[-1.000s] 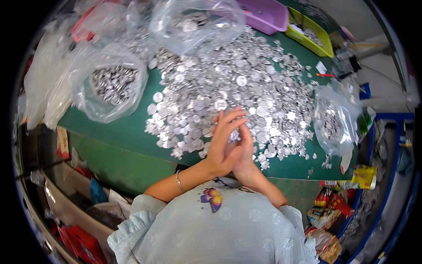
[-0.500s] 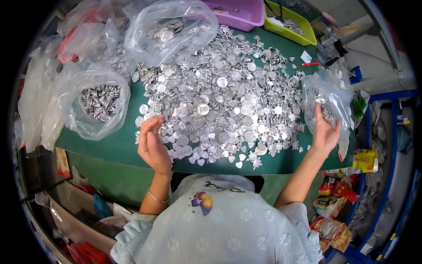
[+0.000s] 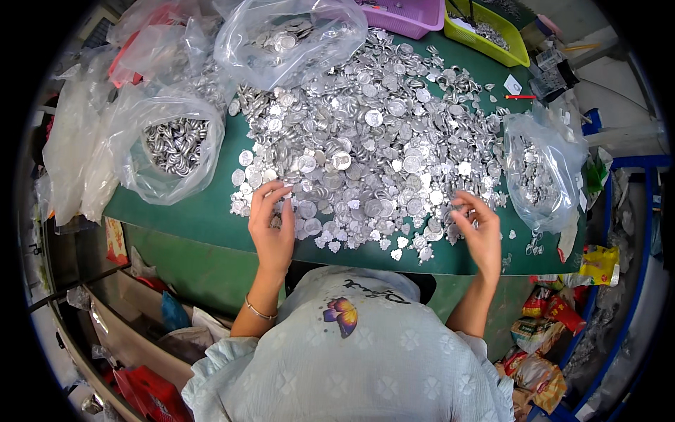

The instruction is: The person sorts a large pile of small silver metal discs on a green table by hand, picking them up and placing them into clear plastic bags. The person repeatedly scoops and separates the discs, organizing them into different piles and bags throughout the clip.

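At the left of the frame, a clear, soft plastic bag (image 3: 133, 158) stands with its mouth spread around curved silver metal pieces (image 3: 176, 144); its limp rim could snag a sleeve or fold inward, so reaches on that side are best kept clear of it. Just right of it and lower, near the centre left, the left hand (image 3: 273, 228) is loosely curled at the pile's near edge, its thumb apart from the bent fingers, and no piece shows in its grasp. Above it, at the upper centre, a wide clear plastic bag (image 3: 242, 46) holds flat silver discs (image 3: 287, 39). The broad, glittering heap of mixed silver metal charms and coin-like discs (image 3: 380, 133) fills the middle of the frame on the dark green tabletop (image 3: 211, 214). Since the pieces overlap and look much alike in the glare, light fingertip work at the thin near edge should separate one from another better than digging into the middle. At the heap's lower right, the right hand (image 3: 481, 228) is half curled, thumb and forefinger near each other; whether a small piece sits between them I can't make out. Farther right, a clear plastic bag (image 3: 566, 162) holds small silver pieces (image 3: 536, 176); drops there would call for a low, gentle release.
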The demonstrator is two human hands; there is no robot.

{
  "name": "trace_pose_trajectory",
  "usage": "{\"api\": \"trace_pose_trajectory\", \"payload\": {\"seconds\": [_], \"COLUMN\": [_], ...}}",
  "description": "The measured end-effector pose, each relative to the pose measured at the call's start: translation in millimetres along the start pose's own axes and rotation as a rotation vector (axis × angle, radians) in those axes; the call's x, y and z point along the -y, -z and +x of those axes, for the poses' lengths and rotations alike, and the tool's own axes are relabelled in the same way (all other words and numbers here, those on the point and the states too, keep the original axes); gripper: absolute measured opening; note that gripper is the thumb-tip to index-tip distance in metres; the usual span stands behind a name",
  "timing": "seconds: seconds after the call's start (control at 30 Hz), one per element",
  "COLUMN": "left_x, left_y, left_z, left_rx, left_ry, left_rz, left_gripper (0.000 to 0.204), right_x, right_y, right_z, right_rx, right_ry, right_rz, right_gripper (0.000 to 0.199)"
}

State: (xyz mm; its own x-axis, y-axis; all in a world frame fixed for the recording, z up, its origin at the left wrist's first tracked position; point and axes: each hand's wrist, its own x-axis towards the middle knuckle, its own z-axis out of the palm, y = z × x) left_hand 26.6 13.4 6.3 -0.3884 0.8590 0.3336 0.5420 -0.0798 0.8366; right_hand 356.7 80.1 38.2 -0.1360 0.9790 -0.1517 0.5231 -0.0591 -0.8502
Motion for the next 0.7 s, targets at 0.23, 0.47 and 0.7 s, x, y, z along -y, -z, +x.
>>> {"api": "trace_pose_trajectory", "payload": {"seconds": [0.23,0.47,0.7], "left_x": [17.4,23.8,43.6], "left_y": [-6.0,-3.6,-3.7], "left_z": [-14.0,-13.0,-6.8], "left_rx": [0.01,-0.09,0.051], "left_ry": [0.082,0.118,0.213], "left_rz": [0.451,0.586,0.67], "left_gripper": [0.044,0.053,0.053], "right_x": [0.0,-33.7,-25.5], "right_y": [-47.2,-33.5,-5.2], "right_z": [7.5,12.0,2.1], "right_rx": [-0.198,-0.427,-0.127], "right_ry": [0.406,0.251,-0.212], "right_rz": [-0.548,-0.003,1.593], "right_gripper": [0.036,0.016,0.011]}}
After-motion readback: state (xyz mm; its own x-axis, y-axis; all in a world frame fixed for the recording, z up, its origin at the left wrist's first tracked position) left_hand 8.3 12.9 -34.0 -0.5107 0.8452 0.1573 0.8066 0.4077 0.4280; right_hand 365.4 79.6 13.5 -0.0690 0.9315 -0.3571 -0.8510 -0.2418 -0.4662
